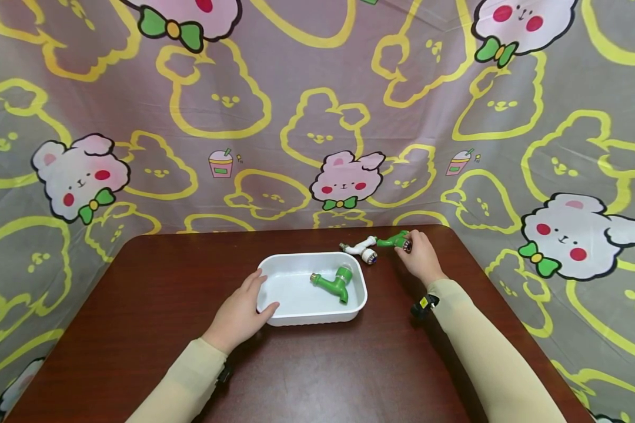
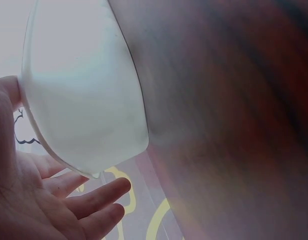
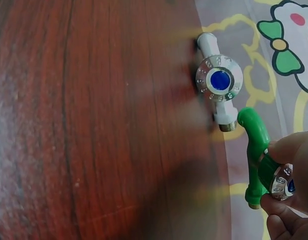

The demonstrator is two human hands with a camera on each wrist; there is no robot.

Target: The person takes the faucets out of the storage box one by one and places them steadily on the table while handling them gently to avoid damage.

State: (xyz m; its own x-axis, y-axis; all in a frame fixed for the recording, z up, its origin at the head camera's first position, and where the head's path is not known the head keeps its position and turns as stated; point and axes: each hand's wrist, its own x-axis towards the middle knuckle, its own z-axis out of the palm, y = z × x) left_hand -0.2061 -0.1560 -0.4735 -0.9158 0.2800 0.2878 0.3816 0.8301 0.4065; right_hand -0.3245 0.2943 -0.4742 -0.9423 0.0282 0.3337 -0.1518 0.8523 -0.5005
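Observation:
A white plastic tray (image 1: 286,319) sits on the table with a green tap (image 1: 332,284) lying inside it. My left hand (image 1: 239,312) holds the tray's left end, thumb at the near rim and fingers along the left side. In the left wrist view the tray's outer wall (image 2: 89,100) fills much of the frame, with two fingers reaching past the corner. Behind the tray at the right, my right hand (image 1: 421,256) pinches a second green tap (image 3: 254,137) by its round silver-and-blue knob. Beside that lies a white tap (image 1: 361,248) with a similar knob.
The dark brown wooden table (image 1: 190,282) extends to a far edge close behind the taps. A grey cloth (image 1: 275,141) with yellow outlines and cartoon animals hangs behind and on both sides.

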